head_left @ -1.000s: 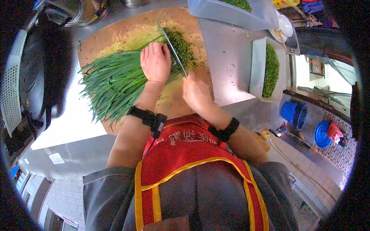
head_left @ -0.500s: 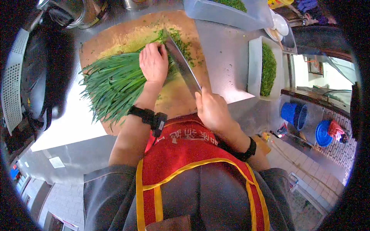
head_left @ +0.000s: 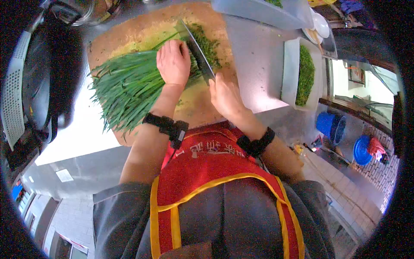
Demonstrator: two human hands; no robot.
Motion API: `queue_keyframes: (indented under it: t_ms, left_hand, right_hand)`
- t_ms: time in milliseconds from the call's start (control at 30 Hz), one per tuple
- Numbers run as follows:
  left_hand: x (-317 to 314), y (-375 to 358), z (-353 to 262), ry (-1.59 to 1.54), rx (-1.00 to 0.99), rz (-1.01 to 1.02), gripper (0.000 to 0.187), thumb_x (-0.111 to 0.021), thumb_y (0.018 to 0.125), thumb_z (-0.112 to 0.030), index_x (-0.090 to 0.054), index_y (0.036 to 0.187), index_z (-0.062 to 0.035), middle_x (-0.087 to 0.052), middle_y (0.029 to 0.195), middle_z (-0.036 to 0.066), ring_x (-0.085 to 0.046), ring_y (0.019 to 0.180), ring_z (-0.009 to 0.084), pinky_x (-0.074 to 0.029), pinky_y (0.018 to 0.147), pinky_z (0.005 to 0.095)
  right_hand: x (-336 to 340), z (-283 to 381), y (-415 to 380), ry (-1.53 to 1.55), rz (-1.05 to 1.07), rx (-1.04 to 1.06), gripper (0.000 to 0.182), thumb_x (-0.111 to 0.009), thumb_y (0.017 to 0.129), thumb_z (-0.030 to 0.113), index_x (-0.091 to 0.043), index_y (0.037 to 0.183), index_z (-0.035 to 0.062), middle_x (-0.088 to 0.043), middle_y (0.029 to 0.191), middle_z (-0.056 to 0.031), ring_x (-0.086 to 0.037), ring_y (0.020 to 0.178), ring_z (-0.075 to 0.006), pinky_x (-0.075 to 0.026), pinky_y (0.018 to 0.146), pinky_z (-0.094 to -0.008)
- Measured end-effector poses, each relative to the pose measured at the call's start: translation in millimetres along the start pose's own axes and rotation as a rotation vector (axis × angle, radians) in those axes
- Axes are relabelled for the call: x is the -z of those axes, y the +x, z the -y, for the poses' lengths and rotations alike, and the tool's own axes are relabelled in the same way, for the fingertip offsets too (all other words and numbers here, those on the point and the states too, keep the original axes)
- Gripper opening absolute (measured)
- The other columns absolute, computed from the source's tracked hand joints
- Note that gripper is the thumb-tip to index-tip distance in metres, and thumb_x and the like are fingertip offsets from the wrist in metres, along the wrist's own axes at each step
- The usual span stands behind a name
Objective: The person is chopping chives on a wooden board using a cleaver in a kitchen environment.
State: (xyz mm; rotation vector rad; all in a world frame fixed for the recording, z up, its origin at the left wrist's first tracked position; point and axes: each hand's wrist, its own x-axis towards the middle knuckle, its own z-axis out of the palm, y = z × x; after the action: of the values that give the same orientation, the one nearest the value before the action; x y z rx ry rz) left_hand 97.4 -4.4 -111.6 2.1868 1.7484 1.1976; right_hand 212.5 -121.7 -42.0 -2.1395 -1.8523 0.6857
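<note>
Gripping the knife (head_left: 199,52), the right hand (head_left: 226,96) has its fingers closed around the handle, which they mostly cover. The blade slants across the cutting board (head_left: 205,110), its tip pointing away from the person and its near end at the right hand. It stands between the long green stalks (head_left: 129,82) on the left and the chopped greens (head_left: 211,49) on the right, all lying on the board.

The left hand (head_left: 174,62) rests on top of the stalks near their cut ends, just beside the blade. Its fingers are bent and close together; how firmly they pinch the stalks, one cannot tell, as their undersides are hidden. The stalks fan out leftward, their loose ends reaching past the board's edge.

The board lies on a metal table (head_left: 254,56). To the right, well apart from the board, a white tub (head_left: 290,71) holds more cut greens (head_left: 305,75). Another tub (head_left: 263,16), clear and larger, stands at the far side near the board, with some green inside. White bowls (head_left: 320,25) sit near it. Each wrist wears a black strap, and the person wears a red apron (head_left: 211,168) with yellow edging
</note>
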Motion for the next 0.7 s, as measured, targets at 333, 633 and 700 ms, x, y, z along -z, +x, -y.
queue_keyframes:
  t_ms: [333,633,700]
  left_hand:
    - [-2,-2,1,0.035,0.029,0.012,0.011,-0.058,0.082,-0.015,-0.049,0.081,-0.008,-0.053,0.08,0.009,-0.055,0.078,0.0277,-0.043,0.071,0.0374]
    - [-2,-2,-2,0.06,0.004,0.051,0.013,-0.058,0.082,-0.016,-0.049,0.079,-0.0077,-0.052,0.076,0.009,-0.054,0.075,0.0272,-0.043,0.069,0.0376]
    - [-3,-3,0,0.036,0.02,0.045,0.013,-0.058,0.082,-0.016,-0.049,0.079,-0.0075,-0.052,0.075,0.009,-0.054,0.074,0.0273,-0.043,0.068,0.0376]
  right_hand:
    - [59,32,-34,0.012,0.054,-0.014,0.02,-0.047,0.091,0.016,-0.047,0.088,-0.0038,-0.054,0.059,-0.0265,-0.055,0.058,-0.0453,-0.043,0.053,-0.0525]
    - [2,8,13,-0.065,0.063,0.092,0.023,-0.045,0.091,0.017,-0.049,0.086,-0.0051,-0.057,0.061,-0.0243,-0.057,0.058,-0.0435,-0.044,0.054,-0.052]
    - [-10,4,20,-0.016,0.044,-0.016,0.023,-0.045,0.091,0.018,-0.048,0.087,-0.0045,-0.056,0.06,-0.025,-0.056,0.058,-0.0439,-0.045,0.053,-0.0512]
